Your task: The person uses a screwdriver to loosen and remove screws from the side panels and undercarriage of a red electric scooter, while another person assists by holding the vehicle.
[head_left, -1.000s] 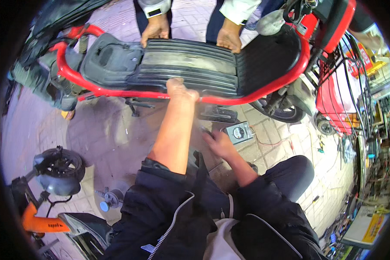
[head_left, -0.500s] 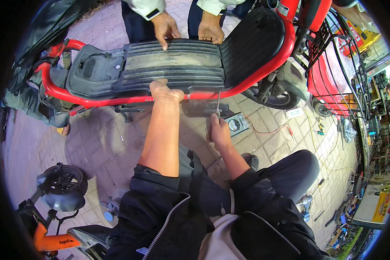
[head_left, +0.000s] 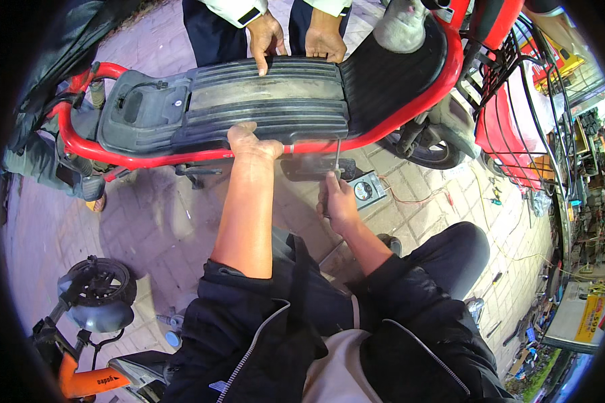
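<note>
There is one bare left hand (head_left: 252,141) and one bare right hand (head_left: 341,203). A white-sleeved co-worker (head_left: 223,9) shows two hands (head_left: 267,40). One slim metal tool (head_left: 337,154), one grey dial-faced box (head_left: 370,191) and one red tubular frame (head_left: 175,158) show.

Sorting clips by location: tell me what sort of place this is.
Probably a scooter repair spot on block paving: a red-framed scooter, a dial meter with wire leads, and a slim metal tool in the right hand.
</note>
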